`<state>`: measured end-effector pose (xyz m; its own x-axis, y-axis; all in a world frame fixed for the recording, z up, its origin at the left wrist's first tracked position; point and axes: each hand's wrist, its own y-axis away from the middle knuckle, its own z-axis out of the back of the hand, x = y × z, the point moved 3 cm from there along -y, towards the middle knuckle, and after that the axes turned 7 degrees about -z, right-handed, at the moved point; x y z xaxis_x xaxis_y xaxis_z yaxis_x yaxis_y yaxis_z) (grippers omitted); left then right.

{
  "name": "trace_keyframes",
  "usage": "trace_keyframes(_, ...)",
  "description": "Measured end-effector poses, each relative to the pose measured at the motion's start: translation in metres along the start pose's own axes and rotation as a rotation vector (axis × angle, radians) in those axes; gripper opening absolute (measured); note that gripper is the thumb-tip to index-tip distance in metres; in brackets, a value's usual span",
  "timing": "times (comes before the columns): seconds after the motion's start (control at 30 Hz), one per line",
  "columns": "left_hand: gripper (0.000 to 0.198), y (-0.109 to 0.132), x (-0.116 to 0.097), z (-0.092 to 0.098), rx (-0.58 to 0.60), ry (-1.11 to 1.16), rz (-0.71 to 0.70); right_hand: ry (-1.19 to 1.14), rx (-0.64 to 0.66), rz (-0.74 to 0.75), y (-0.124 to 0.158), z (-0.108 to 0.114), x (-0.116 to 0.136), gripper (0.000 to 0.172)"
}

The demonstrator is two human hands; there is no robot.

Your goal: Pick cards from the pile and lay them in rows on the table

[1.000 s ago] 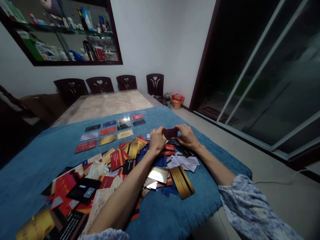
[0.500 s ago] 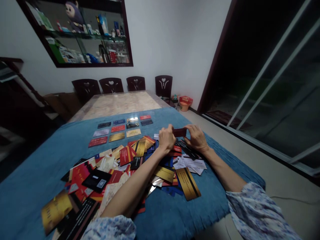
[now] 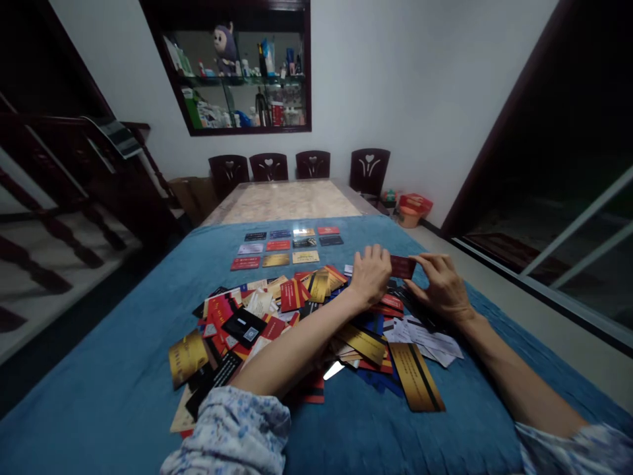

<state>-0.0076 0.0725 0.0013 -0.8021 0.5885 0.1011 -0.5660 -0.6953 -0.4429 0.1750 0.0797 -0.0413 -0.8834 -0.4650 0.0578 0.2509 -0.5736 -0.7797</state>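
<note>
A dark red card (image 3: 401, 267) is held upright between my two hands over the right part of the card pile. My left hand (image 3: 370, 276) pinches its left end, with the fingers curled and their tips partly hidden. At the other end, the thumb and fingers of my right hand (image 3: 442, 285) grip the edge. Below them spreads a jumbled heap of cards in red, gold, black, blue and white; a gold card (image 3: 416, 377) lies at its near right side. Farther back, several cards, among them a gold one (image 3: 275, 260), are laid out in rows on the blue cloth.
The blue cloth (image 3: 123, 356) covers the near part of a long table with a marble-like top (image 3: 291, 200). Dark chairs (image 3: 370, 170) stand behind it. A wall shelf (image 3: 247, 80) holds a plush toy and bottles. An orange bucket (image 3: 408, 216) sits on the floor at right.
The camera view has swung to the left, so everything appears farther right. Both hands keep hold of the dark red card above the pile.
</note>
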Motion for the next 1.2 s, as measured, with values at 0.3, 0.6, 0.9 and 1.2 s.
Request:
trace_keyframes(0.3, 0.034, 0.008, 0.014, 0.010, 0.049, -0.114, -0.134, -0.090, 0.002, 0.066, -0.008, 0.002, 0.013, 0.046)
trace_keyframes(0.6, 0.024, 0.036, 0.052, 0.025, 0.072, -0.107, -0.106, -0.179, 0.115, 0.136, -0.032, -0.005, 0.047, 0.041)
trace_keyframes(0.9, 0.032, 0.073, 0.101, 0.041, 0.168, 0.021, 0.005, -0.326, 0.243, 0.251, -0.061, -0.027, 0.095, 0.041)
trace_keyframes(1.2, 0.039, 0.117, 0.153, 0.052, 0.159, 0.100, 0.108, -0.382, 0.359, 0.320, -0.090, -0.074, 0.144, 0.045)
